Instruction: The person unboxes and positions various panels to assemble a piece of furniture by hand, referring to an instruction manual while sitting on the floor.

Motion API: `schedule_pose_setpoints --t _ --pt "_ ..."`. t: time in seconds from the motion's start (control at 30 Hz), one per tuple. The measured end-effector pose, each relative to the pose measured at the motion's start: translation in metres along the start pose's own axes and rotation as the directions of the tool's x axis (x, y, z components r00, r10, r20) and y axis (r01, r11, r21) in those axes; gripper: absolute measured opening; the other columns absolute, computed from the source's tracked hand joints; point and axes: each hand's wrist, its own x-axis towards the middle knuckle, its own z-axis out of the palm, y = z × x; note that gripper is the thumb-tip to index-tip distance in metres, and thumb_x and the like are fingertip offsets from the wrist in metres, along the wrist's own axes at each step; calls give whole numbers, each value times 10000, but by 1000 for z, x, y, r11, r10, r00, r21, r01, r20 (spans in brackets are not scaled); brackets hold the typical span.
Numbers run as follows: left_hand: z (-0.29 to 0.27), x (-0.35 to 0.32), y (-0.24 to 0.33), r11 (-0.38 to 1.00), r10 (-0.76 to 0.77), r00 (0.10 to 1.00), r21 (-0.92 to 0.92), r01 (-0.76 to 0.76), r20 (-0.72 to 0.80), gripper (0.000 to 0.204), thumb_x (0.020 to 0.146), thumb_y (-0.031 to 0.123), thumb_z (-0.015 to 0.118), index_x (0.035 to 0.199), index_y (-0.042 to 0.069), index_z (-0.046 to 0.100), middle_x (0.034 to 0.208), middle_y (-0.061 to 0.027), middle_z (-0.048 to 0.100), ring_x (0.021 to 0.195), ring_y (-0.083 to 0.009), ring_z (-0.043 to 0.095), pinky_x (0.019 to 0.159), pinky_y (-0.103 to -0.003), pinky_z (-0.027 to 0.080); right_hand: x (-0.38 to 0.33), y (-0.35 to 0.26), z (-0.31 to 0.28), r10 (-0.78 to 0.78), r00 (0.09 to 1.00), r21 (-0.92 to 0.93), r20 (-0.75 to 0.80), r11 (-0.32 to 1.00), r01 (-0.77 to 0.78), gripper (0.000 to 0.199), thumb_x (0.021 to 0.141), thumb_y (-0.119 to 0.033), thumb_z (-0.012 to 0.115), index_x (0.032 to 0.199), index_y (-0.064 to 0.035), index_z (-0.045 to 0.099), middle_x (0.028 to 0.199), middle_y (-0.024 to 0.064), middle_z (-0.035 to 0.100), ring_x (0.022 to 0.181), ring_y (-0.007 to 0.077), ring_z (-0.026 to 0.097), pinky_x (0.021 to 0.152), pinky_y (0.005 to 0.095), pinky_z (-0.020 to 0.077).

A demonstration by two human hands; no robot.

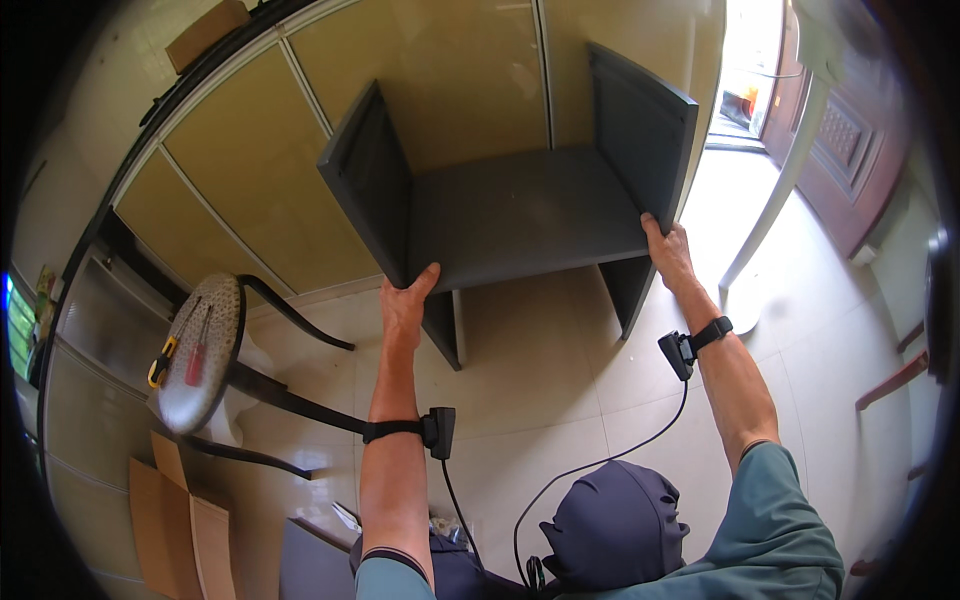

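Note:
In front of me stands a dark grey furniture frame (525, 205), with two upright side panels joined by a flat shelf and legs reaching down to the floor. My left hand (405, 308) grips the near lower corner of the left panel, thumb on the shelf's front edge. On the other side, my right hand (670, 258) holds the near edge of the right panel at about shelf height, its thumb on the inner face. The fingertips of both hands are hidden behind the panels. Straps with small black devices circle both forearms, with cables running from them.
Yellowish cabinet doors (430, 80) rise behind the frame. At left, a stool (215, 330) bears a red-handled screwdriver (196, 362) and a yellow-black utility knife (162, 362). Open cardboard (165, 520) lies lower left. A white pole (775, 220) and brown door (845, 150) are at right.

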Motion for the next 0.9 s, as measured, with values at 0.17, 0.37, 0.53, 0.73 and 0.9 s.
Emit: schedule_pose_setpoints --t 0.17,0.37,0.53,0.73,0.9 --pt "3 4 3 999 -17 1000 49 18 -10 586 722 335 776 1128 -56 618 999 -90 647 889 -182 559 811 -299 450 8 4 -1 56 998 -19 -31 998 -57 469 891 -368 578 866 98 624 658 125 581 653 205 541 626 383 449" --pt "1 9 6 998 27 999 57 -26 -23 553 724 330 767 1091 -60 629 959 -79 640 853 -175 547 773 -300 454 15 -5 -1 -14 999 -177 -52 984 5 419 851 -284 563 844 131 623 689 257 623 656 346 637 602 429 477" --pt "-1 8 -1 999 -6 1000 48 6 -7 573 723 325 770 1120 -59 617 982 -79 639 870 -172 548 789 -292 449 13 2 2 -36 994 -192 -106 981 15 430 828 -278 584 833 150 620 709 302 624 712 388 670 635 440 502" --pt "1 8 5 1000 -6 1000 -19 6 -6 585 723 311 772 1151 -53 611 1017 -81 636 901 -174 549 816 -291 442 17 1 2 -9 996 -211 -89 978 -10 445 830 -269 595 862 175 615 721 303 634 712 390 669 642 441 511" --pt "0 10 -1 1000 0 1000 -17 0 -8 582 721 299 776 1156 -50 611 1029 -80 635 909 -179 551 820 -302 445 15 0 5 4 989 -224 -146 974 -37 444 834 -269 594 854 173 619 706 282 640 689 369 672 620 425 513"
